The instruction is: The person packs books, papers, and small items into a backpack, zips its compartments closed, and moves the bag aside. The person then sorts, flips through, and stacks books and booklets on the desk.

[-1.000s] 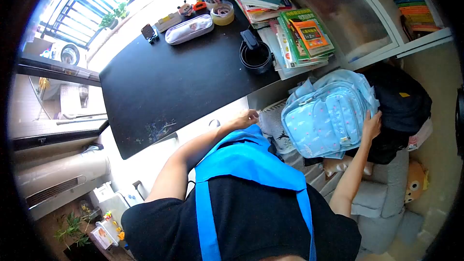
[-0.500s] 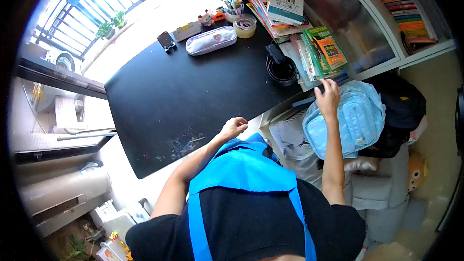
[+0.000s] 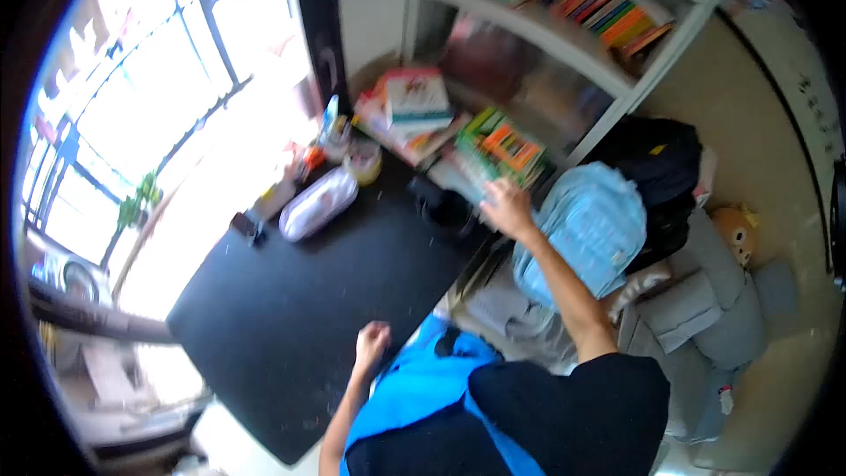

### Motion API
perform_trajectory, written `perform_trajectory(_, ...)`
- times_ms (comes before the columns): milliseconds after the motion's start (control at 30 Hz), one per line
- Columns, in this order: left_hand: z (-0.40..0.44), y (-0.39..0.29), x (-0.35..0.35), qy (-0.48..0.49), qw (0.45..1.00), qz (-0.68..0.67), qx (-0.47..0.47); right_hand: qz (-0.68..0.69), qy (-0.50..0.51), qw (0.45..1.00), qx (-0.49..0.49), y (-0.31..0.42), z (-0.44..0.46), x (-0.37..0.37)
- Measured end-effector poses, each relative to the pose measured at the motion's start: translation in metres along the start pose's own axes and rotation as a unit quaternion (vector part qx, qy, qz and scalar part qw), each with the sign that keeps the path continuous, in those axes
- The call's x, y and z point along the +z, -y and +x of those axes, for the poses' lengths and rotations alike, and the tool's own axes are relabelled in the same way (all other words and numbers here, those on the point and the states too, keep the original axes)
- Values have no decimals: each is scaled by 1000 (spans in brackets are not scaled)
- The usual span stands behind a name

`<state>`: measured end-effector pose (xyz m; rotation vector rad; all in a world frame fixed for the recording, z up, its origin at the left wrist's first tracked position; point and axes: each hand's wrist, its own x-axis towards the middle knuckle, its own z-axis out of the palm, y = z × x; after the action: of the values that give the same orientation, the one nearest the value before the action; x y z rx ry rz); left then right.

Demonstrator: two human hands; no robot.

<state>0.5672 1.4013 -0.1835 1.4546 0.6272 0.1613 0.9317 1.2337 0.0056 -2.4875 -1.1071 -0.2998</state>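
Note:
My right hand [image 3: 508, 209] reaches over the desk's right edge, just in front of a pile of green and orange books [image 3: 502, 148]. Its fingers look apart and a little bent, somewhat blurred, with nothing visible in them. To its left on the desk lies a black round thing [image 3: 445, 211], perhaps a coiled belt. A light blue backpack [image 3: 589, 227] sits to the right of this hand, below the forearm. My left hand [image 3: 374, 344] hovers at the near edge of the black desk [image 3: 308, 317], fingers curled in and holding nothing I can see.
A white pencil case [image 3: 319, 204], a roll of tape [image 3: 362, 162] and a small dark device [image 3: 247, 227] are on the desk. More books [image 3: 418, 101] are stacked at the back. A black bag [image 3: 656, 167] and a grey sofa [image 3: 705, 317] stand at the right.
The view has turned to the right and the picture is blurrier. My right hand has moved from above the backpack's edge to the front of the green books. My left hand stays curled near the desk edge.

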Motion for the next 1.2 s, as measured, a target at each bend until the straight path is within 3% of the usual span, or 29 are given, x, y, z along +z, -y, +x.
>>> perform_trajectory(167, 11, -4, 5, -45, 991, 19, -123, -3, -62, 998, 15, -42, 23, -18)
perform_trajectory(300, 48, -20, 28, -41, 994, 39, -98, -11, -51, 996, 68, -77, 27, -43)
perform_trajectory(600, 119, -54, 87, -8, 996, 75, -53, -2, -59, 994, 91, -163, 23, -63)
perform_trajectory(700, 136, -49, 91, -9, 987, 156, -30, -12, -74, 995, 71, -178, 26, -70)
perform_trajectory(800, 142, -52, 90, -69, 951, 300, -27, -4, -96, 995, 39, -187, 26, -75)
perform_trajectory(933, 147, -56, 94, -101, 941, 312, -87, 8, -54, 997, 60, -196, 28, -86)
perform_trajectory(967, 150, -40, 93, -123, 937, 321, -55, 5, -46, 997, 60, -199, 29, -89)
perform_trajectory(1200, 155, -45, 95, -125, 930, 335, -81, 1, -28, 998, 57, -200, 35, -100)
